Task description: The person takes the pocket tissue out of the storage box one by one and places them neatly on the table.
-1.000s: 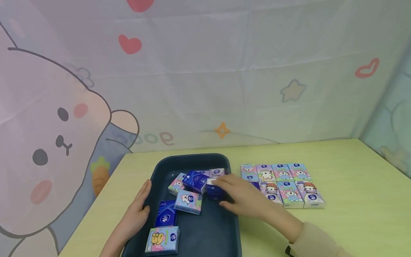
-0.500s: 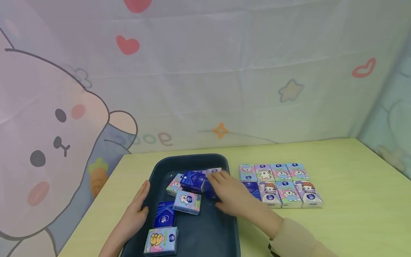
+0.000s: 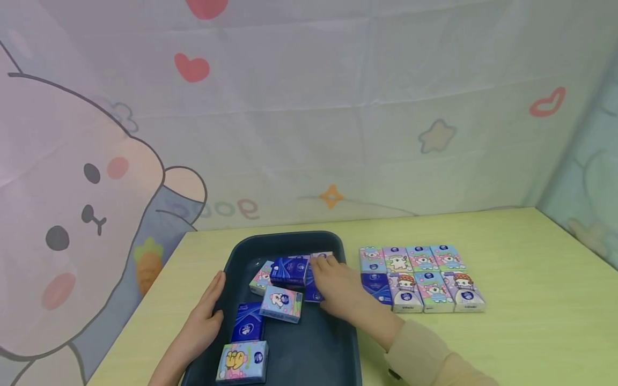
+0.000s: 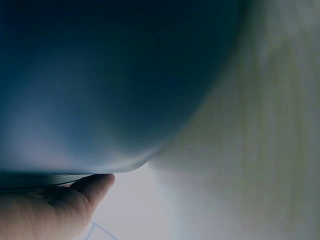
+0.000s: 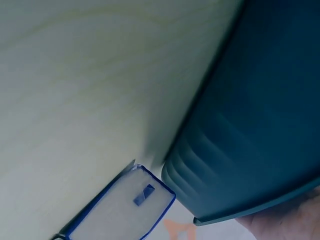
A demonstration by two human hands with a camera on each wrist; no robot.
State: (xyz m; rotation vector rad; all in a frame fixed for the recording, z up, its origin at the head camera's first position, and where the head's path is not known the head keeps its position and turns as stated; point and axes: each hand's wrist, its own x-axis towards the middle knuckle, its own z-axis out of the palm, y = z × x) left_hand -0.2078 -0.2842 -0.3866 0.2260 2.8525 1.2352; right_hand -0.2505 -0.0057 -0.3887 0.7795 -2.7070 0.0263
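Observation:
A dark teal tray (image 3: 323, 354) holds several small tissue packs. My left hand (image 3: 200, 319) rests along its left rim with fingers straight; in the left wrist view a fingertip (image 4: 100, 187) meets the rim. My right hand (image 3: 340, 284) reaches over the right rim. Its fingers bend over a blue tissue pack (image 3: 313, 289), which they partly hide, with the fingertips at the far edge and the thumb near the close edge. Left of it lies another blue tissue pack (image 3: 289, 272). A light-blue cartoon tissue pack (image 3: 281, 304) lies just in front.
Nearer in the tray are a blue tissue pack (image 3: 248, 321) and a printed pack (image 3: 242, 362). Right of the tray, two rows of packs lie side by side on the yellow table (image 3: 483, 343), including a blue one (image 3: 376, 288). A printed cloth (image 3: 309, 134) hangs behind.
My right hand has lowered and shifted slightly left; the blue pack under it now lies flatter, its pale side no longer showing. The neighbouring blue pack has turned slightly. My left hand stays at the rim.

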